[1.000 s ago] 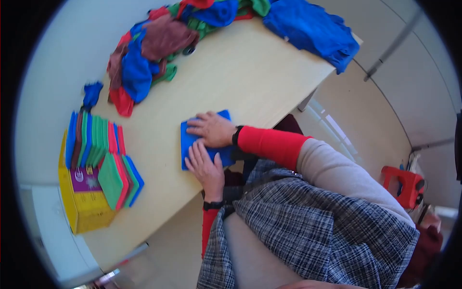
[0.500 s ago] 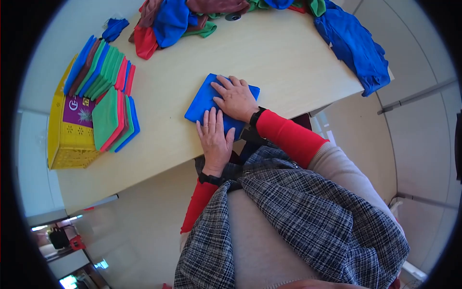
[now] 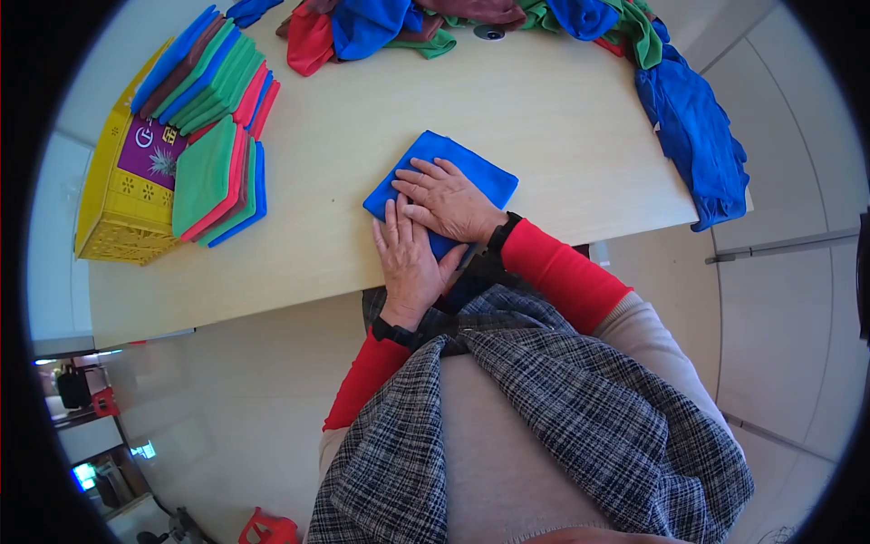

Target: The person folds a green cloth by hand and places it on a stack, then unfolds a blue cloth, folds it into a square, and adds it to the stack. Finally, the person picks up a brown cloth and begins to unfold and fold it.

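A folded blue cloth lies flat near the front edge of the table. Both hands rest on it with palms down. My left hand covers its near left part, fingers extended. Over its middle lies my right hand, fingers stretched towards the left and touching the left hand's fingertips. Neither hand grips anything. The hands hide the near part of the cloth.
On the left, a yellow box holds folded cloths, with more folded cloths beside it. Loose cloths are heaped along the far edge. A blue cloth hangs over the right edge.
The camera view has shifted. My right hand has slid nearer my left hand on the blue cloth, and their fingers now touch.
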### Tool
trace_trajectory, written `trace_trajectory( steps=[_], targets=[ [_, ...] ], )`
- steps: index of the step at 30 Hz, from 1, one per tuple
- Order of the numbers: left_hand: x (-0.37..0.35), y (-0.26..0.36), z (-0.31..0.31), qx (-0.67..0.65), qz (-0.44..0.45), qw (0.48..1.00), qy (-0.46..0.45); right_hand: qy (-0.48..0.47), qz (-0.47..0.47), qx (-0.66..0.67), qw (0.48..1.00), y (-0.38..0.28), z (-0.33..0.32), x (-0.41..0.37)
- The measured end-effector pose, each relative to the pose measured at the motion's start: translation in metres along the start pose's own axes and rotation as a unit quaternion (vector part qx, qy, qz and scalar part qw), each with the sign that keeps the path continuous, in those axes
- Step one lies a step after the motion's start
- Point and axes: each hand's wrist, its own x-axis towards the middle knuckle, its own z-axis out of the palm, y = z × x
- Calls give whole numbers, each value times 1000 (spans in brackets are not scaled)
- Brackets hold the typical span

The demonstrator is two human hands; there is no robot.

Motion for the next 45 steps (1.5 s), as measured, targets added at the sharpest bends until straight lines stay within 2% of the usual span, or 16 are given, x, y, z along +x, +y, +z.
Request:
trace_trajectory(
  steps=[12, 20, 23, 27, 32, 35, 45],
  targets=[
    [1, -4, -2, 24, 1, 999, -27, -10, 64, -72, 995, 25, -6, 11],
    [7, -23, -13, 33, 48, 998, -32, 25, 192, -85, 977, 9, -7, 0],
    [14, -39, -25, 37, 98, 991, -82, 52, 234, -93, 966, 1, -5, -8],
    [18, -52, -31, 31, 131, 987, -83, 51, 233, -75, 968, -7, -14, -20],
    [35, -51, -14, -14, 81, 996, -39, -8, 184, -124, 975, -11, -27, -9],
    [51, -39, 4, 4, 42, 999, 9, 56, 72, -54, 994, -8, 0, -1],
    [49, -40, 9, 17, -6, 1000, -4, 11, 121, -98, 988, 4, -3, -7]
  ],
)
